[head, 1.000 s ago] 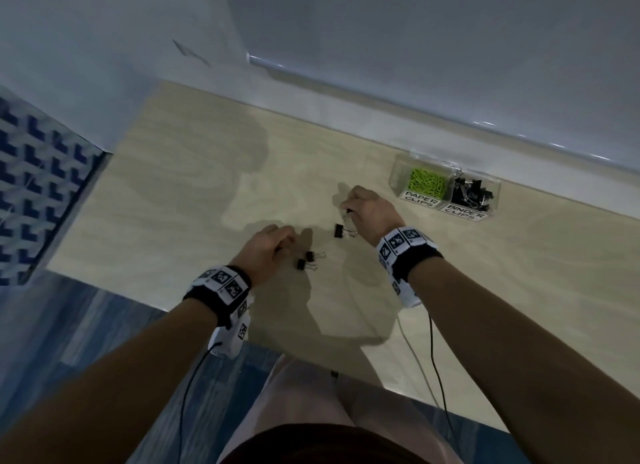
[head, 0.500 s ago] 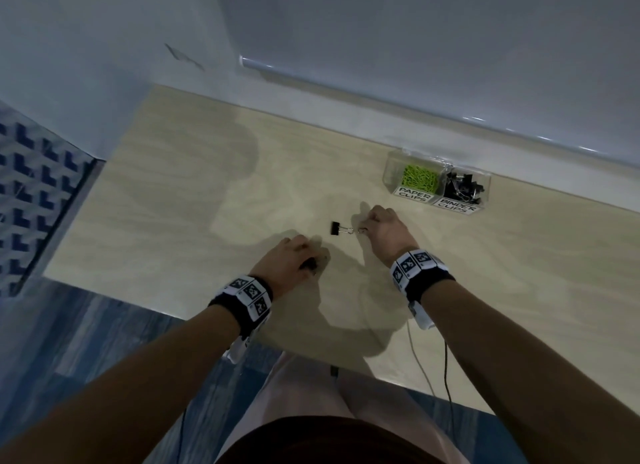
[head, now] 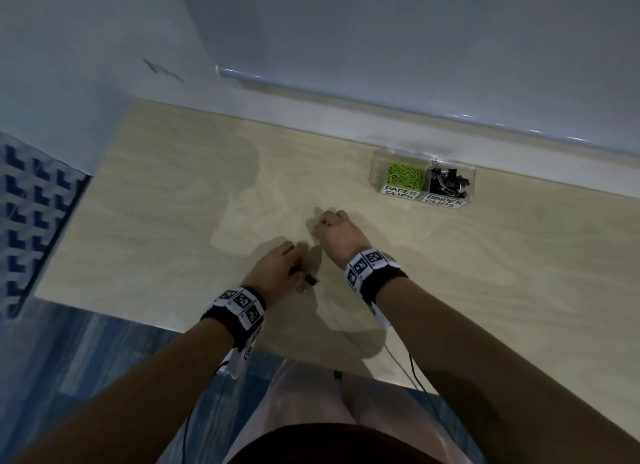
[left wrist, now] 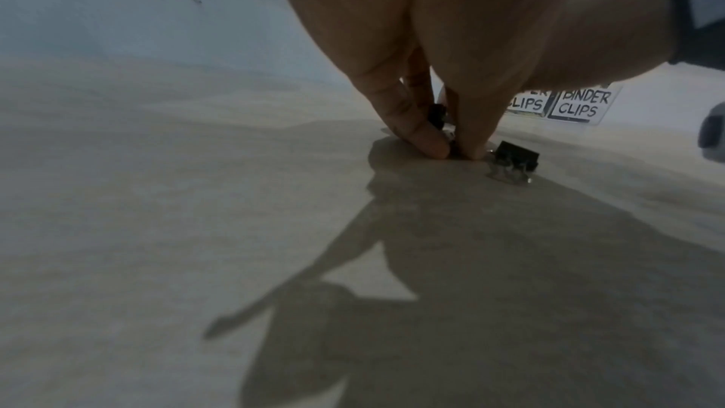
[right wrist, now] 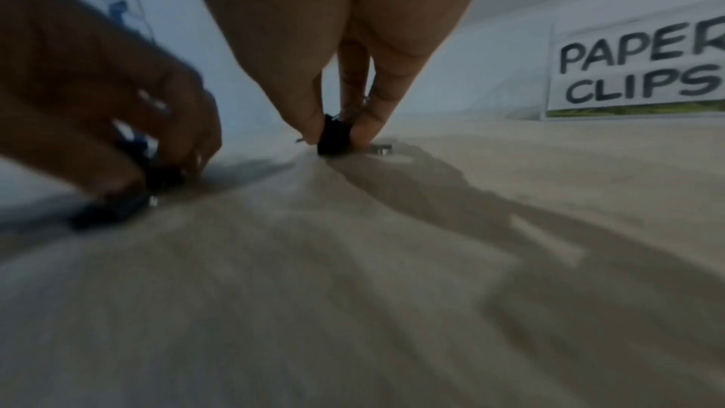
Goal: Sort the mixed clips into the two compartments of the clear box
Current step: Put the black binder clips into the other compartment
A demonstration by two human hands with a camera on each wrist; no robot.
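— near the front edge of the desk (head: 166, 200), what were the two hands doing?

— both were down on the wood picking up black binder clips. the right hand (head: 337, 235) had its grip narrowed to a pinch, thumb and forefinger closed on one binder clip (right wrist: 333, 137) that touched the desk. the left hand (head: 273, 273) pinched a second clip (left wrist: 437, 115) between its fingertips (left wrist: 425, 141), and a third clip (left wrist: 517, 156) lay loose just beside them.

— and the clear box (head: 377, 165)?

— it stood well apart, at the back of the desk by the wall. its left compartment, labelled paper clips, held green paper clips (head: 405, 176); its right one, labelled binder clips, held a heap of black clips (head: 450, 183).

— so which step was it?

— by the look of it, the pick-up of the last binder clips; no green ones showed on the bare wood, so the sorting seemed nearly done.

— what did the next move ask for?

— a lift clear of the desk without losing the small pinches, then a carry to the right compartment only, and a release above its heap. the loose clip would need its own trip.
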